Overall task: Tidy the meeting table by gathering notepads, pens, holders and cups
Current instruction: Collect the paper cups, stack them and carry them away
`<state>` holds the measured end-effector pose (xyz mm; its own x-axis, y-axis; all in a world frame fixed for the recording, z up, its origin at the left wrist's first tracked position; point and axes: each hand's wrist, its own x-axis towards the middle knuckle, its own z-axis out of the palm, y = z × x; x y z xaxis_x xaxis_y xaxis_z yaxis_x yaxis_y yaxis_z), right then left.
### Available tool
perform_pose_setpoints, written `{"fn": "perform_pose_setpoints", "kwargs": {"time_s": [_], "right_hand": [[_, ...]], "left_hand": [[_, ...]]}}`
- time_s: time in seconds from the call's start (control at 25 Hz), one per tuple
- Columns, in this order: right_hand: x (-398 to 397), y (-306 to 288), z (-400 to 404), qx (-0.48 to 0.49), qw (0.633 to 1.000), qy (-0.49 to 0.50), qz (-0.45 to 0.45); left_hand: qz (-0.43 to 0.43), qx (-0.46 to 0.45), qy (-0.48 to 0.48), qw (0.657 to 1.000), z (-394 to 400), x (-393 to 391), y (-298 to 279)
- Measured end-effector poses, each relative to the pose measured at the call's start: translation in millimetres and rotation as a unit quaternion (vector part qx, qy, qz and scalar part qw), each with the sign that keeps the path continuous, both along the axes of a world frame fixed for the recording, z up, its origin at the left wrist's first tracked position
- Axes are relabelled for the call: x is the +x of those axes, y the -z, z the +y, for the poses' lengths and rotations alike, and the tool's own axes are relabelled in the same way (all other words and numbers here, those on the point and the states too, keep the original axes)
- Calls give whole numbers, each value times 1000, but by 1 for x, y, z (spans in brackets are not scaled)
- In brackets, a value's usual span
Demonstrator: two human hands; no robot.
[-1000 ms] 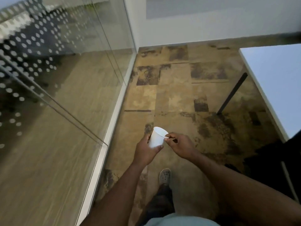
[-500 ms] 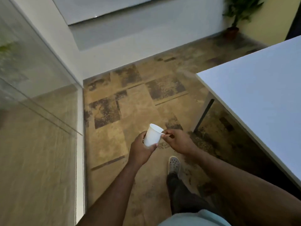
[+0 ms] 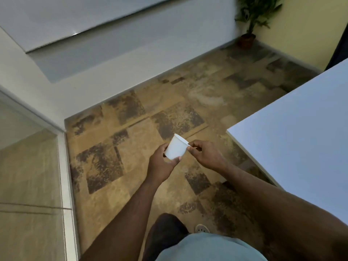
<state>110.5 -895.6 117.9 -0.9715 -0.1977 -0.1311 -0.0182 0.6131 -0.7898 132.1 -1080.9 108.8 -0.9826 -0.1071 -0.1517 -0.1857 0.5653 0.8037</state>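
White cup (image 3: pixel 176 147) in both hands tilts, mouth up-right.

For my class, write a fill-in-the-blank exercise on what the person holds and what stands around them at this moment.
1. The left hand grips a white paper ____.
2. The right hand pinches the cup at its ____.
3. The potted plant stands in the far ____ of the room.
4. The white table is on the person's ____ side.

Missing words: cup; rim; corner; right
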Motion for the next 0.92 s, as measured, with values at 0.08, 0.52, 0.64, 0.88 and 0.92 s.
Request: {"fn": "perform_pose_setpoints", "kwargs": {"time_s": [0.08, 0.52, 0.64, 0.88, 0.92], "right_hand": [[-52, 4, -1, 5, 999, 33, 1], [-307, 7, 28, -4, 975, 220, -26], [-351, 1, 63, 12, 956, 291, -24], [-435, 12, 159, 1, 921, 388, -28], [-447, 15, 179, -4, 916, 402, -22]], "left_hand": [[-2, 1, 18, 1000, -2, -62, 3], [-19, -5, 238, 971, 37, -391, 2], [-13, -9, 300, 954, 80, -453, -9], [-4, -18, 386, 922, 195, -566, -1], [-5, -17, 398, 917, 218, -581, 0]]}}
